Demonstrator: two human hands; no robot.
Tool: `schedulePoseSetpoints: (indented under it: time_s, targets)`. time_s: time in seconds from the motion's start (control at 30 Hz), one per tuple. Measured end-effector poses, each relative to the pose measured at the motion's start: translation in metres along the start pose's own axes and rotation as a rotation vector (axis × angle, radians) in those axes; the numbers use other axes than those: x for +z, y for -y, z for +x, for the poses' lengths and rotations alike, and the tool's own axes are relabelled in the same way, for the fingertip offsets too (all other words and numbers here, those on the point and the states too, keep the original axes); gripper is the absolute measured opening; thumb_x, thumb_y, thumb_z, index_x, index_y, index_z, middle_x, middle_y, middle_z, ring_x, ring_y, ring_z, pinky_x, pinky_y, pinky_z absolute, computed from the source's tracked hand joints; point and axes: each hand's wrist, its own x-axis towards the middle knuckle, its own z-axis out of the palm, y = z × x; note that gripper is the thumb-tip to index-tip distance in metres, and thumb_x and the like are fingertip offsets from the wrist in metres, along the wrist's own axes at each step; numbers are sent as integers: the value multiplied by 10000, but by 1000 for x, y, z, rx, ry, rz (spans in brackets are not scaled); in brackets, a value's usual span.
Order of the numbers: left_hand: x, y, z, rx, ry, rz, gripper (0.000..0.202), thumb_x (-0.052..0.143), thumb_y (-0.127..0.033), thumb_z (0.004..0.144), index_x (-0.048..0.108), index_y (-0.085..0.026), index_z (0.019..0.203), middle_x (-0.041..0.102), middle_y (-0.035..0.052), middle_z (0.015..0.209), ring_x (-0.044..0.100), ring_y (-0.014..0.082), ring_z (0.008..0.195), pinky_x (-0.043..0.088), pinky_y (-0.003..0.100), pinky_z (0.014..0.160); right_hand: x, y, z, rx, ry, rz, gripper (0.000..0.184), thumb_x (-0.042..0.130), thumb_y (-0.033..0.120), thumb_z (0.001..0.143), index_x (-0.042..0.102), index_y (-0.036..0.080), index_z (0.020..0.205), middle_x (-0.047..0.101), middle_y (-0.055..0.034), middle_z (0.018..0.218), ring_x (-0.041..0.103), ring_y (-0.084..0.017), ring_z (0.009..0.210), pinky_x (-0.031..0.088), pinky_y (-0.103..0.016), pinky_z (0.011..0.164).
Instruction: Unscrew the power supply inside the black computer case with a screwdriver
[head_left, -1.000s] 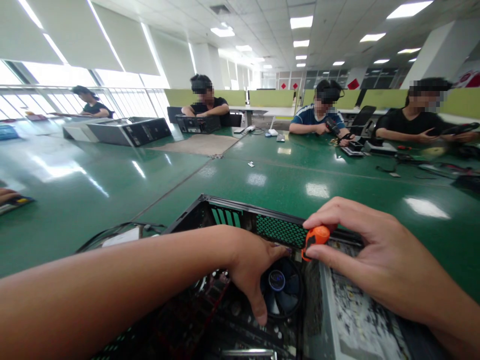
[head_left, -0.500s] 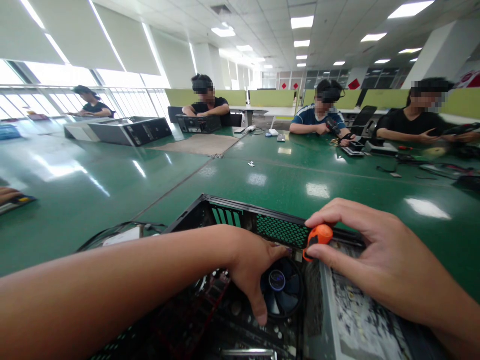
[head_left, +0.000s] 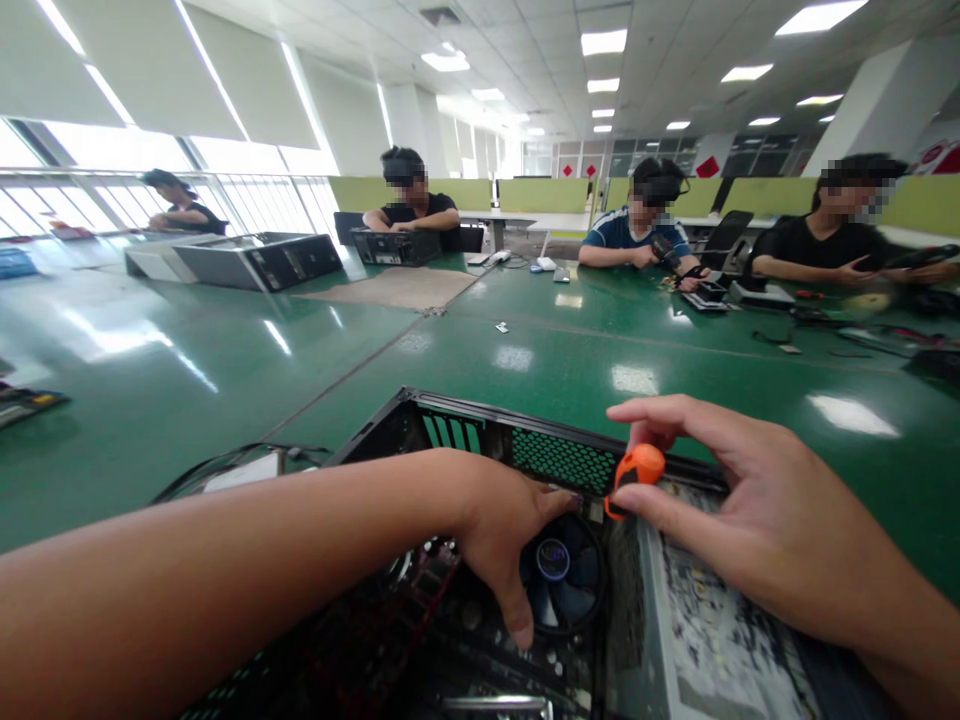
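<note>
An open black computer case (head_left: 480, 430) lies on the green table (head_left: 225, 370) right in front of me. My left hand (head_left: 502, 540) reaches down into it, the thumb stretched beside the round cooling fan (head_left: 559, 575); its other fingers are hidden inside the case. My right hand (head_left: 750, 510) pinches the orange handle of a screwdriver (head_left: 634, 470) between thumb and fingers, just above the fan and the case's perforated back wall. The screwdriver's shaft points down into the case and is mostly hidden.
Black cables (head_left: 225, 465) lie left of the case. Other computer cases (head_left: 255, 262) stand at the back left. Several people sit at the far side of the table, one person (head_left: 637, 235) with tools and small parts (head_left: 712, 295) around them. A flat item (head_left: 26, 400) lies at the left edge.
My right index finger has lifted slightly off the orange handle. A hand at the table's left edge has gone from view. My left hand stays in place.
</note>
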Motion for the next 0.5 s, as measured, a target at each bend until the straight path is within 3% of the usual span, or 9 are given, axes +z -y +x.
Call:
schedulePoseSetpoints:
  time_s: [0.13,0.23,0.37,0.5]
  targets:
    - [-2,-2,-1,-12,20,6,1255,801,-569,515,197,-178,1543,276,148,1595,430,339,1374,375,399,1123,0,1,1,-6,16,-4,328,729,333,809,634,307,1122,735,-2,991,706,-220,882,552,-322,718]
    - [-2,-3,-1,-8,24,11,1288,806,-554,519,150,-152,1552,273,148,1595,357,321,1426,294,385,1175,0,0,0,-7,29,-2,291,643,279,873,628,319,1161,731,-5,1059,700,-214,938,548,-319,754]
    - [-3,-4,-2,-15,26,15,1283,804,-517,529,127,-150,1555,205,129,1619,265,306,1471,235,377,1200,0,-2,-1,7,21,6,384,572,237,908,577,343,1277,713,-5,1162,687,-210,1018,547,-317,781]
    - [-4,-5,-1,-34,43,4,1251,798,-470,528,149,-161,1552,236,135,1609,351,325,1429,323,393,1158,0,-1,0,11,6,14,358,712,316,824,623,317,1171,735,8,988,706,-201,877,549,-310,731]
